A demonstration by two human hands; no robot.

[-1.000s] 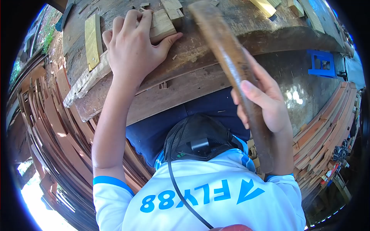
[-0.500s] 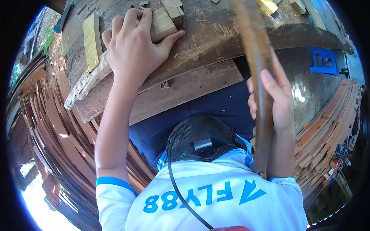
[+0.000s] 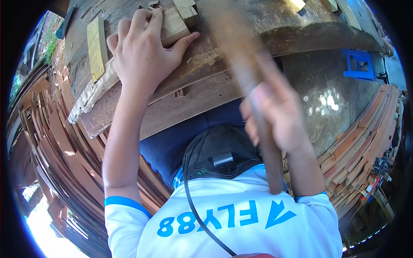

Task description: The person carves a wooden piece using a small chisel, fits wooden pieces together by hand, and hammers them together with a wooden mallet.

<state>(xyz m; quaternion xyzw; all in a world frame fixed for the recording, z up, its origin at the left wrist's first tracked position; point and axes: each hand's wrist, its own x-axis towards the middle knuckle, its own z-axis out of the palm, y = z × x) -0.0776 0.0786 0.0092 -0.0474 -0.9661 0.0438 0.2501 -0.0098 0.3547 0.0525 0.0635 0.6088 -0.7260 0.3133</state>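
Observation:
My left hand (image 3: 140,53) grips a light wooden block (image 3: 174,26) on the bench, fingers over its far side and thumb stretched along the near side. Against the block's right end lies a second small wood piece (image 3: 187,12). My right hand (image 3: 275,107) is wrapped round a long brown wooden stick (image 3: 247,73), which slants up and left over the bench edge. Its upper end is smeared by motion, so I cannot tell whether it touches anything. The stick's lower end is by my shirt.
The worn wooden bench (image 3: 241,47) has a yellowish wood strip (image 3: 96,47) on its left. Stacked boards lie at the left (image 3: 60,142) and right (image 3: 357,137). A blue plastic stool (image 3: 359,64) stands at the right. A black cable (image 3: 189,193) hangs over my shirt.
My right hand and the stick have swung left, the stick's upper end now nearer the block and tilted left. The left hand keeps its hold on the block.

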